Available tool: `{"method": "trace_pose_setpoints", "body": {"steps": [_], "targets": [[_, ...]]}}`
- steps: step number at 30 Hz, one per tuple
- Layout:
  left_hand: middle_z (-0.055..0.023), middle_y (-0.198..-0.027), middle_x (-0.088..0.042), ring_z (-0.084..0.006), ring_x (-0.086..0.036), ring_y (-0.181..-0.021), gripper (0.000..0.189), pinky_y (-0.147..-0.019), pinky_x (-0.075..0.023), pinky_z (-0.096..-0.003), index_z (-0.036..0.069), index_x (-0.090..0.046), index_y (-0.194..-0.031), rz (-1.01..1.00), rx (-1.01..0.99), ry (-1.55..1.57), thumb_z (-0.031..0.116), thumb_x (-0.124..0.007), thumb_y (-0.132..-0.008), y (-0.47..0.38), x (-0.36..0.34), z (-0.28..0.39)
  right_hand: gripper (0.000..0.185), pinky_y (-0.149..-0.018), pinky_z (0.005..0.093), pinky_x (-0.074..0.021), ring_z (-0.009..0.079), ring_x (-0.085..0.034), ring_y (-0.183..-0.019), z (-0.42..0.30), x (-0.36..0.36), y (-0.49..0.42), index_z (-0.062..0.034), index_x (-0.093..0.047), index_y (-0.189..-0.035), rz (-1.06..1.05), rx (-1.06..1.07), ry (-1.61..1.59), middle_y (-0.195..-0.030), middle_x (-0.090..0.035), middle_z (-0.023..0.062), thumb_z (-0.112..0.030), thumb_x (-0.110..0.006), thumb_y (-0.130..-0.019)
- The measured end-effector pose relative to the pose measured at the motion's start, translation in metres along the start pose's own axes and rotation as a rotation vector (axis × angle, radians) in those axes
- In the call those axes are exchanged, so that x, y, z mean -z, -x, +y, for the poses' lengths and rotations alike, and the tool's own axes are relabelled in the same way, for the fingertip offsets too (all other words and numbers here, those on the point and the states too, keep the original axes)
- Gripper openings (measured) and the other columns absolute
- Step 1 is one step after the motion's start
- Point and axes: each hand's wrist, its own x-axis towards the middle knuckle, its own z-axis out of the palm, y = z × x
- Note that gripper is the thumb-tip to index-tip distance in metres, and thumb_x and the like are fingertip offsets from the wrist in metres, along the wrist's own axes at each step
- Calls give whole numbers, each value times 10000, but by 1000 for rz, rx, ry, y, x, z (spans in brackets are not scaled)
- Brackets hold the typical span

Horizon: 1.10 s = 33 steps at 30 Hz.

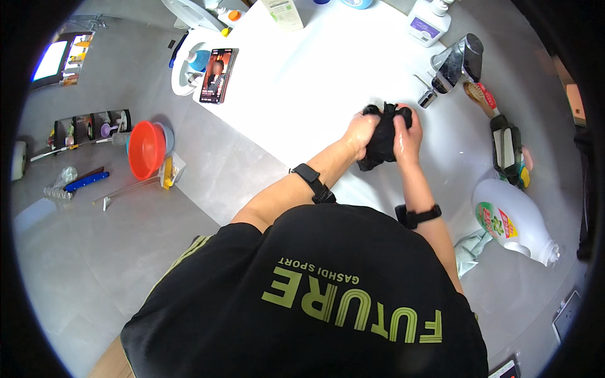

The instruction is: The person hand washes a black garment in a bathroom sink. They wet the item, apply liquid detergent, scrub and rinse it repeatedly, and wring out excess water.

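A wet, bunched black cloth [382, 144] is gripped between my two hands over a white washbasin [350, 186]. My left hand [363, 132] holds its left side, with wet skin at the wrist. On the other side, my right hand [409, 134] closes around the cloth, thumb towards me. Part of the fabric hangs down between the wrists, and folds stick up above the fingers. Beyond my right hand stands a chrome faucet [456, 64]; I cannot tell whether water runs from it.
A phone [218, 75] showing a video leans at the counter's left edge. A pump bottle [429, 22] stands behind the faucet. Along the right lie a wooden brush [479, 98] and a large white detergent bottle [513, 219]. A red basin [147, 150] hangs or leans at the left.
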Motion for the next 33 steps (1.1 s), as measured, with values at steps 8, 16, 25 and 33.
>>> {"method": "trace_pose_setpoints", "body": {"steps": [8,16,25,33], "targets": [[-69,-749,-564,-184,-547,-667,199,-593,-472,-323,29,-578,-824,69,-76,-86,223,-547,-851,18,-8,6,461,-661,424,-469,379,-583,-660,-34,-18,5,56,-636,-793,13,23,233,-709,-627,202,-399,-615,-871],[-181,-1327,-481,-380,-564,-1142,556,-1002,-432,-417,203,-549,-1314,177,-537,-1094,519,-560,-857,22,28,41,394,-847,412,-468,313,-592,-974,55,73,-36,-64,-614,-1089,-90,464,575,-1034,-609,137,-238,-752,-764],[-148,-1481,-332,-364,-447,-1302,539,-1101,-341,-429,335,-392,-1460,91,-57,-1618,262,-468,-931,-30,43,-1,534,-1022,540,-394,369,-373,-1284,87,31,20,-276,-575,-1233,-762,413,1074,-1417,-392,85,-252,-770,-736],[-168,-1261,-581,-304,-553,-1166,651,-1006,-449,-448,32,-561,-1259,-242,324,-30,547,-624,-865,-39,48,23,369,-956,440,-445,379,-533,-1067,24,-22,19,-134,-652,-1070,-347,107,415,-1149,-553,181,-15,-571,-730]]}}
